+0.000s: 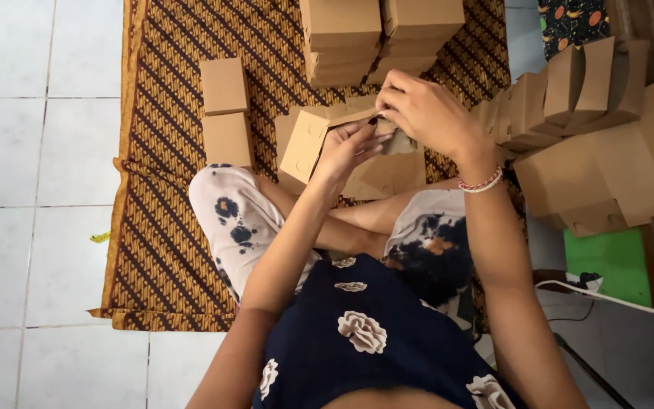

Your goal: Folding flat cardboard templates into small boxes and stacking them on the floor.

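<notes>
I sit cross-legged on a brown patterned cloth [168, 189] with a half-folded brown cardboard box [306, 142] held over my knees. My left hand [348, 148] grips the box at its open side, fingers inside the fold. My right hand [427, 112] pinches the box's top flap between thumb and fingers. A red and white bead bracelet [481, 182] circles my right wrist.
Two closed small boxes [225, 112] lie on the cloth to the left. Stacks of finished boxes [380, 34] stand ahead. Several flat, unfolded box blanks [592, 144] pile up at the right, by a green mat [607, 261] and a white cable [615, 299]. White floor tiles lie at the left.
</notes>
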